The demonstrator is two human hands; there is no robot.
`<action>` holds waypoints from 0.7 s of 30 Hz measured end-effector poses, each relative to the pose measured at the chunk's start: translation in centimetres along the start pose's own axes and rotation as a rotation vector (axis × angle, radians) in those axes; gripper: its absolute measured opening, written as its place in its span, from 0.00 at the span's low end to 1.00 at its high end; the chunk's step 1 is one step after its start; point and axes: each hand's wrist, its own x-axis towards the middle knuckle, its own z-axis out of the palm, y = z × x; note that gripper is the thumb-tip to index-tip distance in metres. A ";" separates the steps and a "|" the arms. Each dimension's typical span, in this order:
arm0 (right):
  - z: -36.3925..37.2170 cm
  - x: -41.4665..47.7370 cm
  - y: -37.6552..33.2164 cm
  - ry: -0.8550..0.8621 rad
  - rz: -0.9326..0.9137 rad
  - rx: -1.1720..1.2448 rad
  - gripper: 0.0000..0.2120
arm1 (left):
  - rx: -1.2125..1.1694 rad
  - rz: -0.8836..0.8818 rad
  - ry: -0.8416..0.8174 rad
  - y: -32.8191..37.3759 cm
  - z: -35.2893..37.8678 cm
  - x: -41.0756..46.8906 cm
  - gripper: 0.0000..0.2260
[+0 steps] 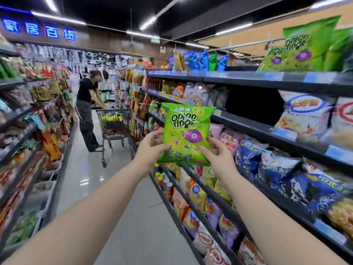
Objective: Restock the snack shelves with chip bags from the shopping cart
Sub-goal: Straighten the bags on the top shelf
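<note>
A green onion rings bag [186, 131] is held upright in front of me, in the aisle beside the right-hand shelves. My left hand [151, 150] grips its lower left edge with thumb in front. My right hand [216, 153] pinches its lower right corner. More green onion rings bags [305, 46] stand on the top shelf [267, 78] at the upper right. A dark gap [252, 106] shows on the second shelf behind the held bag. A shopping cart [114, 123] with yellow bags stands farther down the aisle.
A person in a black shirt [87, 109] bends over the cart. Snack shelves line both sides: blue bags [271, 161] and white bags [305, 115] on the right, mixed snacks [38, 111] on the left. Grey floor [91, 169] runs between.
</note>
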 end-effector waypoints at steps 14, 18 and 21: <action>-2.7 21.9 -8.2 0.561 -0.376 -0.261 0.14 | -0.145 0.312 -0.363 9.7 10.7 27.7 0.15; -6.0 26.5 -9.2 0.632 -0.410 -0.417 0.16 | -0.180 0.333 -0.449 10.4 15.9 32.7 0.17; -8.3 29.8 -10.0 0.650 -0.443 -0.520 0.17 | -0.199 0.375 -0.459 11.3 19.6 36.4 0.18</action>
